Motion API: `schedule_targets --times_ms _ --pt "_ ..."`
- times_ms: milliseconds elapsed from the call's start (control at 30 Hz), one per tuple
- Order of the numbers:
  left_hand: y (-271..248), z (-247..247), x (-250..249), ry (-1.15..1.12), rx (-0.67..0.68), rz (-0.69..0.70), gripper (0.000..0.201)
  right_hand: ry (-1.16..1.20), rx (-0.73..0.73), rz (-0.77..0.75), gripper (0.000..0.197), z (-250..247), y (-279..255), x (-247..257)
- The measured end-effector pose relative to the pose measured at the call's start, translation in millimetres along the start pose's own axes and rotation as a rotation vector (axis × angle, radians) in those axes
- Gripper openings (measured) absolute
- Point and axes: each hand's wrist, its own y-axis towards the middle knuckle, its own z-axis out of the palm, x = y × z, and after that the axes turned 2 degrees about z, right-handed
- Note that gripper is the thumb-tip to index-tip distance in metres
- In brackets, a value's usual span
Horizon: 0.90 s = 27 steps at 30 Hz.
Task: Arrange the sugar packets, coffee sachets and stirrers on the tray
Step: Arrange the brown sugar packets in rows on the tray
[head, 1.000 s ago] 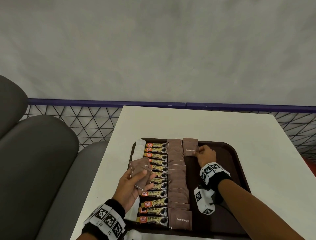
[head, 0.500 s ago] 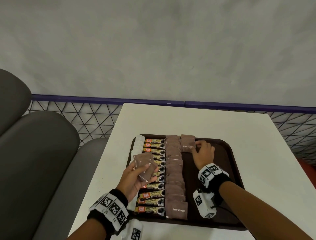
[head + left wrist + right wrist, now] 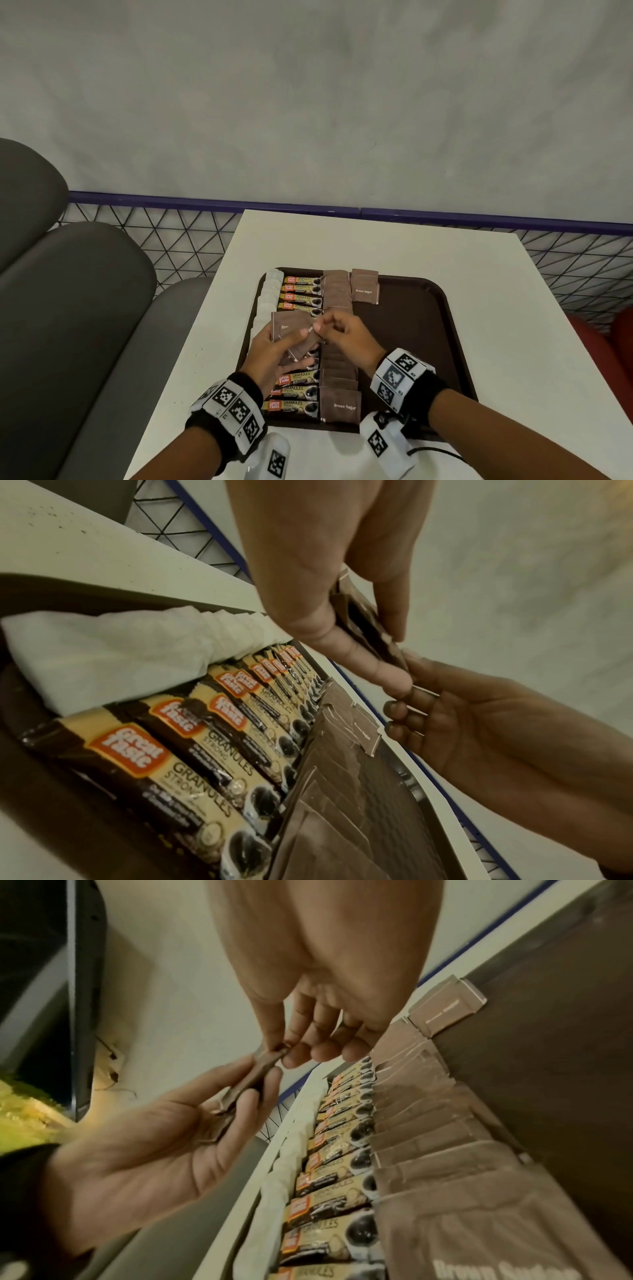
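Observation:
A dark brown tray [image 3: 411,342] holds a column of white packets [image 3: 270,294], a column of coffee sachets [image 3: 301,291] and a column of brown sugar packets [image 3: 337,377]. One brown sugar packet [image 3: 364,290] lies alone at the far end, right of that column. My left hand [image 3: 298,346] holds a small stack of brown sugar packets [image 3: 289,329] above the sachets. My right hand [image 3: 320,327] pinches the stack's right end between thumb and forefinger [image 3: 274,1031]. The left wrist view shows the held packets [image 3: 369,631] and the right hand [image 3: 445,710].
The tray sits on a white table [image 3: 513,308]. Grey padded seats [image 3: 68,308] stand close on the left. A black mesh fence with a blue rail [image 3: 205,202] runs behind the table. A red seat [image 3: 603,339] shows at the right edge.
My right hand has let go of the lone brown sugar packet at the tray's far end and come back to the stack in my left hand, which it now pinches.

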Motion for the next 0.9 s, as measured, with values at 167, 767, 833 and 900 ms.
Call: schedule_targets --times_ms 167,767,833,900 --pt "0 0 1 -0.062 -0.024 -0.008 0.034 0.087 -0.08 0.012 0.011 -11 -3 -1" --pt "20 -23 -1 -0.132 -0.05 -0.038 0.026 -0.222 -0.644 0.317 0.008 -93 51 -51" --pt "22 -27 -1 -0.11 -0.042 -0.024 0.028 -0.281 -0.628 0.359 0.012 -93 58 -56" --pt "23 -30 -2 -0.097 -0.04 -0.016 0.03 -0.357 -0.611 0.392 0.016 -91 64 -58"
